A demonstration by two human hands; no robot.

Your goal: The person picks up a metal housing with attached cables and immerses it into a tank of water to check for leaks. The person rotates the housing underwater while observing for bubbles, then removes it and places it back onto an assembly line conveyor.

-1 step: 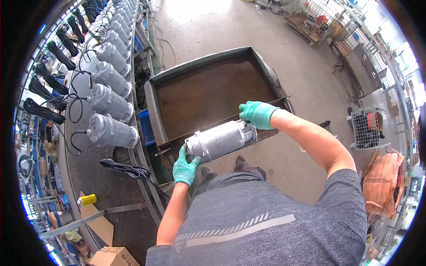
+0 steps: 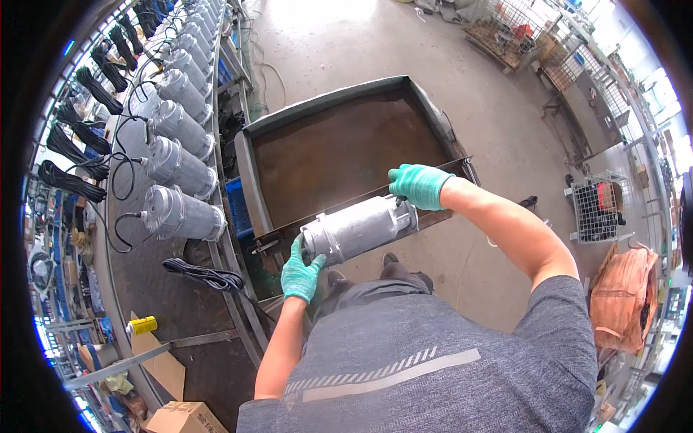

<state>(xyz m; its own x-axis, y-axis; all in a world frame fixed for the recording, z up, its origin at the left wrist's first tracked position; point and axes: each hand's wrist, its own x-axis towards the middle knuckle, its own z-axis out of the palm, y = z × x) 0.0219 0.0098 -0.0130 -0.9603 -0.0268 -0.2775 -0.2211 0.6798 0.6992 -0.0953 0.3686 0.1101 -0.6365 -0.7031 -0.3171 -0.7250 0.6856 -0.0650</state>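
Metal cylinder (image 2: 357,231): in the head view, lies lengthwise along the near edge of the tank (image 2: 250,173), on the person's side.
Left hand (image 2: 300,279): green-gloved, near the tank's near left corner; cupped about the cylinder's left end, gripping it, fingers pointing away from the body, thumb spread toward the right.
Left forearm (image 2: 280,351): bare, running steeply forward, leaning slightly right.
Right hand (image 2: 420,187): green-gloved, toward the near right corner; fingers curled over the cylinder's right end; whether they grip anything cannot be told.
Right forearm (image 2: 509,227): bare, slanting forward and leftward, elbow held out to the side.
Table (image 2: 148,285): left of the tank; similar cylinders (image 2: 185,214) line its right edge.
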